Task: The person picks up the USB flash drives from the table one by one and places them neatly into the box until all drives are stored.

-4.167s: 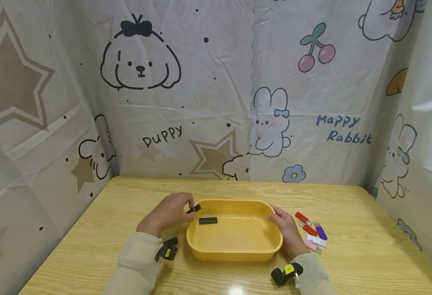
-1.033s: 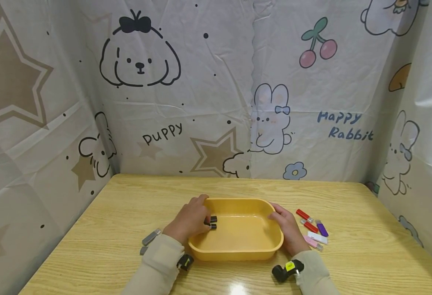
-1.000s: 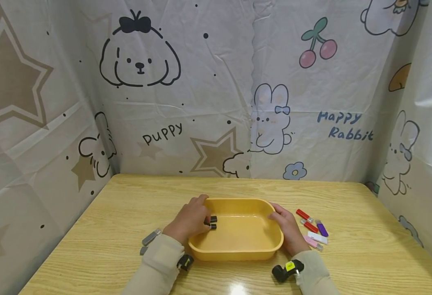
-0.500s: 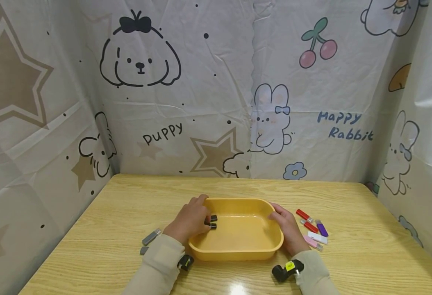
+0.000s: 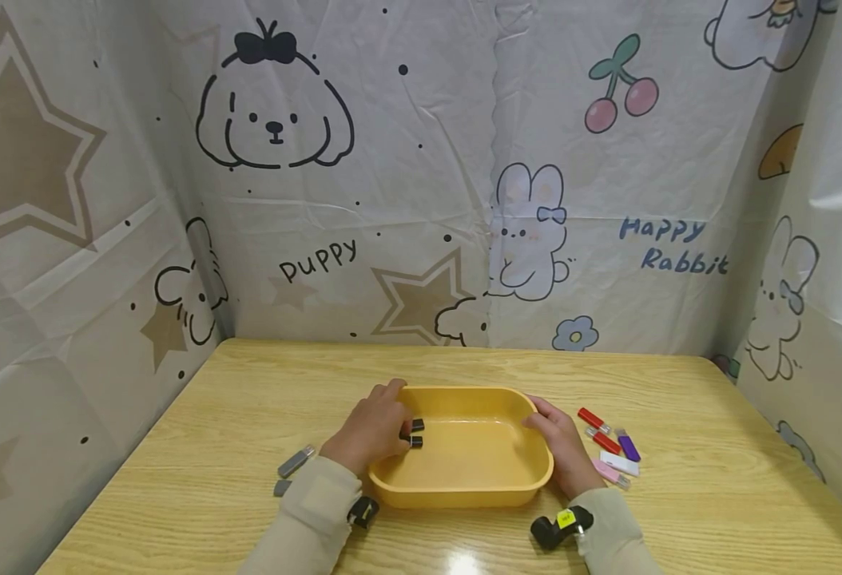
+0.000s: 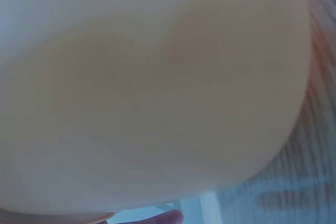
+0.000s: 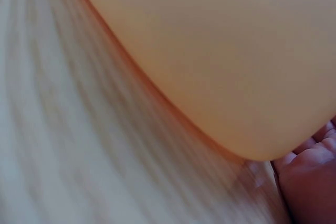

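A yellow plastic tray [image 5: 464, 499] stands on the table between my hands. My left hand [image 5: 371, 427] grips its left end, thumb inside and fingers over the rim. My right hand [image 5: 559, 441] holds the right end, thumb over the rim. Two black USB sticks, a rear one [image 5: 417, 425] and a front one [image 5: 414, 442], lie inside by my left hand, which hides part of them. The tray wall [image 6: 157, 103] fills most of the left wrist view. In the right wrist view, the tray [image 7: 236, 66] covers the upper right, with my right palm beside it.
Right of the tray lie two red USB sticks [image 5: 593, 420], a purple one [image 5: 628, 446], a white one [image 5: 618, 463] and a pink one [image 5: 611, 473]. Two grey USB sticks [image 5: 295, 461] lie by my left sleeve. A printed cloth [image 5: 392, 200] closes off the table's back and sides.
About four seconds ago my left hand held a black USB stick above the left rim; now two lie inside and that hand grips the tray. Over the last second almost nothing has moved.
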Available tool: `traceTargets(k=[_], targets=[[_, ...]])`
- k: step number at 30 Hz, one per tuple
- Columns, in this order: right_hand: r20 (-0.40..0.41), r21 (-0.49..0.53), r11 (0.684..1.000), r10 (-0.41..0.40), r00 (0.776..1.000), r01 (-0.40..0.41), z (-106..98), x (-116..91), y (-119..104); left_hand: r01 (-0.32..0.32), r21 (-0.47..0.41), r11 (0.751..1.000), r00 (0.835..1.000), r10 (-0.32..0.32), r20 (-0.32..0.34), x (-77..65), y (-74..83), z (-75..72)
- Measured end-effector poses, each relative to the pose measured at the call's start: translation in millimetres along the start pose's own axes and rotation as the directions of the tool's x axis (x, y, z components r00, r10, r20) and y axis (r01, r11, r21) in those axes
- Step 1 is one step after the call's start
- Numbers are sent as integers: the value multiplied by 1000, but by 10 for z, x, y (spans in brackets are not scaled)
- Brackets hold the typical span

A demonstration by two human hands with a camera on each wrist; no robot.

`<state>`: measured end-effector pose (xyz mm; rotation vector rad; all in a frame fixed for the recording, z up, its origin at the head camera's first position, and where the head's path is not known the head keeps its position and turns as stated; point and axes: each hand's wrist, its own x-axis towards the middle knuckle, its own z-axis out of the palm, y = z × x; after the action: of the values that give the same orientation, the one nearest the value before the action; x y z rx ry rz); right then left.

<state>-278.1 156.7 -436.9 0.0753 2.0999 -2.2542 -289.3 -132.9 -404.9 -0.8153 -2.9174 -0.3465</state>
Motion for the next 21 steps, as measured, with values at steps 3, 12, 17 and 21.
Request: traceTargets(k=[3,12,17,21], targets=[[1,3,1000,-4,1000,4,-1,3,1,0,3,1000,1000,0,0,4,-3,3],[2,12,1000,-11,1000,11,-4,7,7,8,-4,1000,1000,-9,-27,14,4,36],[5,13,1000,-11,1000,11,-4,8,7,20,26,999,1000,-20,-18,16,12,28],[9,13,1000,-13,1000,13,-3,8,6,20,46,999,1000,-19,-11,16,10,24]])
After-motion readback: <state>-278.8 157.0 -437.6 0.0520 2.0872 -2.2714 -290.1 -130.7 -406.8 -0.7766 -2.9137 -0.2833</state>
